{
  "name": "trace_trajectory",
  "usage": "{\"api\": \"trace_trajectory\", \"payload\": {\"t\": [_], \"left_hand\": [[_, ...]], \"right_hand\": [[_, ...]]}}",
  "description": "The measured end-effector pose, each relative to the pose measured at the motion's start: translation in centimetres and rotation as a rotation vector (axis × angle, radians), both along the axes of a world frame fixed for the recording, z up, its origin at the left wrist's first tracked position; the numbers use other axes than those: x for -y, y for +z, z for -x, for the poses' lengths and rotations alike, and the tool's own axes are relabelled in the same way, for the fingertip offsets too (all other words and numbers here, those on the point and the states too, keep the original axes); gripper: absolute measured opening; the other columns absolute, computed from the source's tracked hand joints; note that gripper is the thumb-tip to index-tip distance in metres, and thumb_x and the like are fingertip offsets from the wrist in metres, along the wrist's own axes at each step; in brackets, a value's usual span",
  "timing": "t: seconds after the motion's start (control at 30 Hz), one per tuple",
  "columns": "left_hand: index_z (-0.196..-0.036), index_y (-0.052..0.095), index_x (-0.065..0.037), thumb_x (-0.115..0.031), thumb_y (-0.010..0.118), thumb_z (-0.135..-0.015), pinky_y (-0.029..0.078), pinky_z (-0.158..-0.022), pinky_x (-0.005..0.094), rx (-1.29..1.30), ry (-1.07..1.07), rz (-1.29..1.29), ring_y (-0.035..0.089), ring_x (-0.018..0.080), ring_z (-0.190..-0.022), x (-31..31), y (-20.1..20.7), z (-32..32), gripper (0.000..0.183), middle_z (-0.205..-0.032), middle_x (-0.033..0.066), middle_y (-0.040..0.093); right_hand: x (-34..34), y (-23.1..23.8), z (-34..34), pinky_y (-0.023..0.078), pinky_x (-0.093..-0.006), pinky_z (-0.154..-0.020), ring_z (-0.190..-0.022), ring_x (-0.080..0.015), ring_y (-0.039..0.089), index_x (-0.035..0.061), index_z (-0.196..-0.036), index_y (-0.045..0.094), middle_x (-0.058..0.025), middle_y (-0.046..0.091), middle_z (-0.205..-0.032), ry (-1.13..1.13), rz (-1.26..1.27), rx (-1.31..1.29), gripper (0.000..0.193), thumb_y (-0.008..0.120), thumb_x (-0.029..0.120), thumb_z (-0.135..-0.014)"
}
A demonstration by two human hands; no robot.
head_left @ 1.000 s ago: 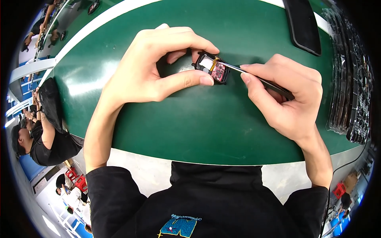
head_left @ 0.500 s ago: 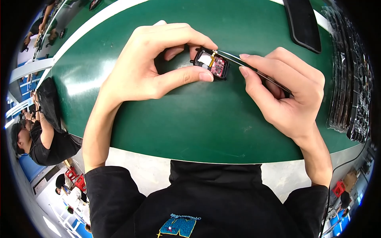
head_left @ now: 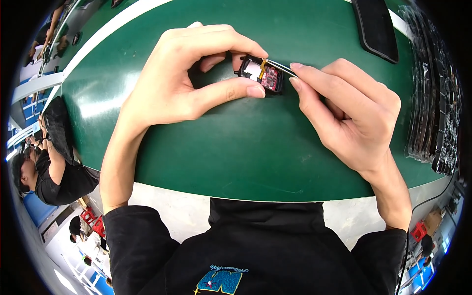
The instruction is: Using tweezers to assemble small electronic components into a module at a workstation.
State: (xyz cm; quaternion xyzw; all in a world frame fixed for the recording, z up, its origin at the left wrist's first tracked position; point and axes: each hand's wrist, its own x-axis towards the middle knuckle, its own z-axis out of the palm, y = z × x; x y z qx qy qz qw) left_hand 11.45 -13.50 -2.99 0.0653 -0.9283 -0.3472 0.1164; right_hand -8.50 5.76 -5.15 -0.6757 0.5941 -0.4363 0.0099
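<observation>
A small black electronic module (head_left: 261,74) with a red circuit board and an orange flex strip lies on the green mat (head_left: 246,147). My left hand (head_left: 187,78) pinches it between thumb and forefinger, holding it against the mat. My right hand (head_left: 349,113) grips thin metal tweezers (head_left: 280,67), whose tips touch the top of the module at the orange strip.
A black flat phone-like slab (head_left: 376,27) lies at the far right of the mat. A stack of clear plastic trays with dark parts (head_left: 435,98) runs along the right edge. A seated person in black (head_left: 54,172) is at the far left, beyond the mat's edge.
Both hands and the module have shifted slightly up and away from me. The tweezers' tips stay on the module.
</observation>
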Motion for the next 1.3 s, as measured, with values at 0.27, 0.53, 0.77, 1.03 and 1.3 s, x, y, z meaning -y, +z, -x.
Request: {"api": "trace_trajectory", "payload": {"t": [0.27,0.53,0.77,1.03,1.3], "left_hand": [[-0.123,0.082,-0.003,-0.026,0.094,-0.073,0.039,-0.073,0.0318,0.021,-0.063,-0.115,0.047,0.0153,-0.071,1.0,0.0,-0.3,0.057,-0.098,0.0062,0.077],[-0.123,0.082,-0.001,-0.029,0.092,-0.074,0.037,-0.075,0.0313,0.038,-0.091,-0.108,0.047,0.0149,-0.071,1.0,0.1,-0.3,0.057,-0.101,0.0075,0.078],[-0.122,0.082,-0.003,-0.031,0.093,-0.074,0.037,-0.075,0.0312,0.05,-0.078,-0.074,0.047,0.0153,-0.071,0.9,0.2,-0.3,0.057,-0.098,0.0067,0.077],[-0.121,0.082,-0.003,-0.033,0.093,-0.075,0.037,-0.074,0.0315,0.036,-0.081,-0.019,0.048,0.0154,-0.071,0.7,0.0,-0.4,0.056,-0.097,0.0065,0.077],[-0.118,0.082,-0.004,-0.031,0.092,-0.078,0.038,-0.075,0.0318,0.032,-0.085,-0.055,0.056,0.0161,-0.074,0.4,0.3,-0.2,0.048,-0.101,0.0064,0.08]], "right_hand": [[-0.2,1.3,0.3,0.031,-0.0271,-0.051,-0.055,-0.0067,0.049,-0.0022,-0.105,0.086,-0.0023,0.062,-0.067,0.048,-0.209,0.27,0.015,0.084,-0.005,-0.09],[-0.5,1.4,0.4,0.03,-0.0265,-0.051,-0.055,-0.0053,0.048,-0.0031,-0.106,0.085,-0.0022,0.063,-0.068,0.057,-0.261,0.279,0.014,0.084,-0.004,-0.091],[-0.5,1.5,0.3,0.03,-0.0264,-0.051,-0.055,-0.0053,0.048,-0.003,-0.105,0.085,-0.0026,0.064,-0.068,0.04,-0.269,0.273,0.014,0.083,-0.005,-0.092],[-0.5,1.3,0.3,0.031,-0.0268,-0.051,-0.055,-0.0063,0.05,-0.0026,-0.105,0.085,-0.0032,0.064,-0.068,0.055,-0.281,0.273,0.014,0.084,-0.004,-0.091],[-0.4,1.2,0.3,0.031,-0.0275,-0.051,-0.055,-0.0069,0.049,-0.002,-0.103,0.086,-0.0028,0.063,-0.066,0.06,-0.27,0.267,0.014,0.084,-0.004,-0.089]]}}
